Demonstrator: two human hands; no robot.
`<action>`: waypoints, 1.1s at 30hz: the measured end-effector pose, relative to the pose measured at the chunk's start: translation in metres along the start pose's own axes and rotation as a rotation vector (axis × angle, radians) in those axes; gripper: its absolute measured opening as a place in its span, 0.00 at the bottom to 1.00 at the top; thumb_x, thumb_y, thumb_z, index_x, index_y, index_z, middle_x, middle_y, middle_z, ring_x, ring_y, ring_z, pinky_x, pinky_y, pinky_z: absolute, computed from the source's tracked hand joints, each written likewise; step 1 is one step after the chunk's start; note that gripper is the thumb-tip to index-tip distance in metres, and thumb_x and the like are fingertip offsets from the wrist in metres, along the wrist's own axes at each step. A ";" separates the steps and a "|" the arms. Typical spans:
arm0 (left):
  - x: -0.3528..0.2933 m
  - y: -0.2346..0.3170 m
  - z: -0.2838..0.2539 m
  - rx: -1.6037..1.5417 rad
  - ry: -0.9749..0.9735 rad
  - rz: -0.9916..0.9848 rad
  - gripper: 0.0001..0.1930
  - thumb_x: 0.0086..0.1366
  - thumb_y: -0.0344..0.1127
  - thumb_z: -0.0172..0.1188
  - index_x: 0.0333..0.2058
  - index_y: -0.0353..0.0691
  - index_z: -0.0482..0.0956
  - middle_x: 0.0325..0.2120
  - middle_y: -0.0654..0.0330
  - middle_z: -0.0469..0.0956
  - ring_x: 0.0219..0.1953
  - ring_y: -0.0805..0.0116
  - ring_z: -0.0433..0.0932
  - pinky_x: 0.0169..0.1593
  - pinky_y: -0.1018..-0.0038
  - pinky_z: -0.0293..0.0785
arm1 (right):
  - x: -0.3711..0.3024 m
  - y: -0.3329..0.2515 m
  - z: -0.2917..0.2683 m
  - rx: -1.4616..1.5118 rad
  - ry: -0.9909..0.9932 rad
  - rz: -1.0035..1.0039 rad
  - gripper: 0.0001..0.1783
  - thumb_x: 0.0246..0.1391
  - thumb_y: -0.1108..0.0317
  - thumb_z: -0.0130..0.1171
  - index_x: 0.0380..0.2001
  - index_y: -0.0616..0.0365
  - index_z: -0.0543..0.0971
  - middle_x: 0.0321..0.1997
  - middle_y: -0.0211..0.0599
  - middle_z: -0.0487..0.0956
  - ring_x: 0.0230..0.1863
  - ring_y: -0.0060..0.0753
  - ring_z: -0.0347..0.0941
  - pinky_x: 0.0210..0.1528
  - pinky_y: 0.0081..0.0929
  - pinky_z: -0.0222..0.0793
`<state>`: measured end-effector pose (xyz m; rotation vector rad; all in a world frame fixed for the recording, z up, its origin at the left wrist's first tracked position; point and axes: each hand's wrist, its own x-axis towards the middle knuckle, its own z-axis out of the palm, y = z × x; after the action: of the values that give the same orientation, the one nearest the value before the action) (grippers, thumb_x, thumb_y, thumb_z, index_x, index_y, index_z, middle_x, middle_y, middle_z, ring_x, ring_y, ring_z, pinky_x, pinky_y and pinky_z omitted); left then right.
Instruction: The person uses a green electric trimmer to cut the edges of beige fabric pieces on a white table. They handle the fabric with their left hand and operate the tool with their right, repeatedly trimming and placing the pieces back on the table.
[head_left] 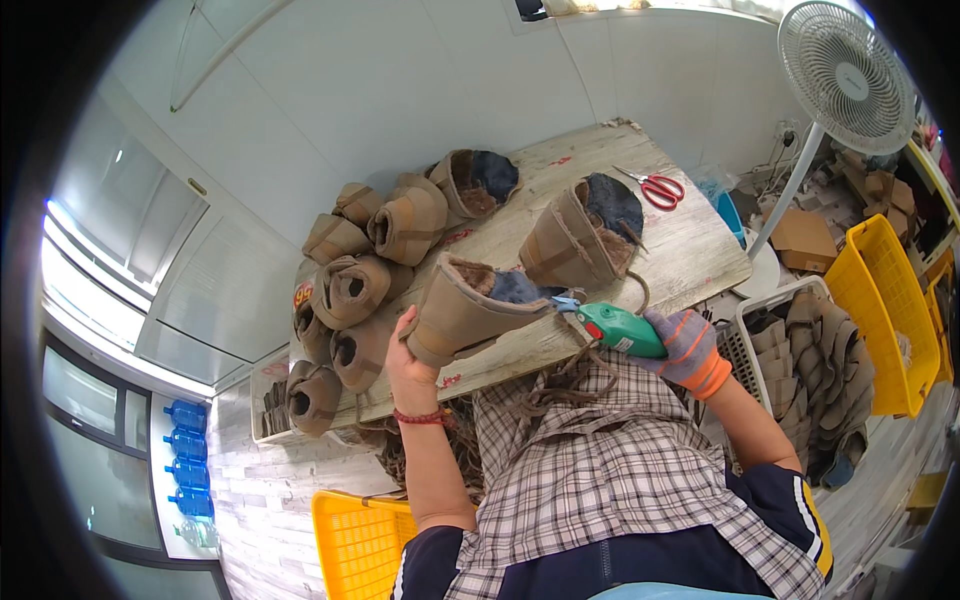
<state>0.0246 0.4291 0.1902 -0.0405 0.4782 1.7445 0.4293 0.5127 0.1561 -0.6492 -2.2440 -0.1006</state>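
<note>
The left hand [404,352] grips the brown boot upper [470,305] over the worktop [690,255]; the gloved right hand [686,345] clasps green electric scissors [612,326] touching the upper's edge.

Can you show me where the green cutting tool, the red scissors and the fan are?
Green cutting tool [620,328]: head view, on its green body, held in the gloved right hand [688,347].
Red scissors [661,189]: head view, on the red handles.
Fan [843,78]: head view, on the round grille.
</note>
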 end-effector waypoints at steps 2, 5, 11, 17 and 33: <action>0.001 -0.002 -0.001 -0.002 0.008 -0.016 0.15 0.68 0.34 0.47 0.48 0.30 0.70 0.47 0.46 0.75 0.47 0.50 0.75 0.51 0.55 0.73 | 0.006 -0.005 -0.002 0.008 0.011 -0.023 0.37 0.28 0.54 0.75 0.43 0.60 0.74 0.25 0.35 0.77 0.22 0.38 0.72 0.25 0.33 0.68; 0.007 -0.005 -0.007 -0.010 0.010 -0.033 0.16 0.67 0.34 0.47 0.48 0.30 0.70 0.47 0.46 0.75 0.47 0.50 0.75 0.51 0.55 0.73 | 0.013 -0.008 -0.001 0.046 0.075 -0.076 0.36 0.30 0.53 0.75 0.42 0.60 0.74 0.23 0.35 0.76 0.20 0.37 0.71 0.24 0.32 0.67; 0.008 -0.010 -0.006 0.009 0.019 -0.035 0.16 0.67 0.35 0.47 0.48 0.29 0.70 0.46 0.45 0.75 0.47 0.49 0.76 0.51 0.55 0.73 | 0.019 -0.015 -0.004 -0.010 0.091 -0.115 0.38 0.32 0.51 0.74 0.45 0.62 0.74 0.21 0.30 0.75 0.19 0.31 0.71 0.22 0.28 0.67; -0.006 -0.024 0.013 -0.007 -0.011 0.011 0.17 0.68 0.36 0.47 0.49 0.30 0.69 0.48 0.45 0.74 0.48 0.50 0.75 0.52 0.54 0.72 | 0.024 -0.024 0.003 0.027 0.158 -0.109 0.40 0.31 0.50 0.74 0.47 0.61 0.73 0.21 0.30 0.74 0.18 0.31 0.70 0.21 0.28 0.65; -0.054 -0.064 0.041 0.256 -0.299 0.325 0.21 0.69 0.37 0.48 0.58 0.37 0.63 0.57 0.55 0.67 0.57 0.57 0.68 0.60 0.58 0.65 | 0.051 -0.060 -0.001 0.348 0.062 0.195 0.31 0.33 0.51 0.74 0.39 0.57 0.78 0.26 0.41 0.78 0.24 0.46 0.75 0.26 0.33 0.71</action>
<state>0.1071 0.4023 0.2241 0.4974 0.5026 1.9488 0.3729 0.4821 0.2009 -0.6575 -2.0582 0.3542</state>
